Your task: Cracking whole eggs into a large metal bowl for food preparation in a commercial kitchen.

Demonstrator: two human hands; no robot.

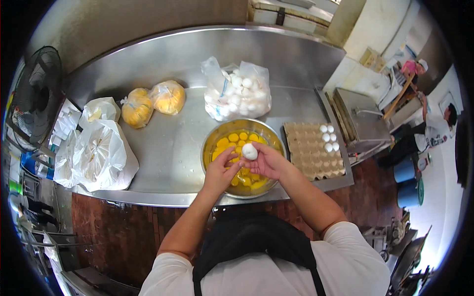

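Observation:
Over a round metal bowl (278, 140) of many cracked eggs with yellow yolks (222, 143), my right hand (266, 161) holds a white egg (249, 151) between its fingers. My left hand (224, 167) is just left of the egg, fingers apart and curved, with nothing seen in it; its fingertips come close to the right hand's. A clear plastic bag full of white eggshells or eggs (237, 96) stands behind the bowl. Right of the bowl lies a cardboard egg tray (305, 151), with several white eggs (326, 137) at its right side.
The steel table (166, 148) has a raised back edge. Two bags of yellow contents (137, 111) sit at left, beside white plastic bags (105, 159). A fan (35, 100) stands far left. Two people (435, 125) are at the far right, and another person (31, 209) is at the far left.

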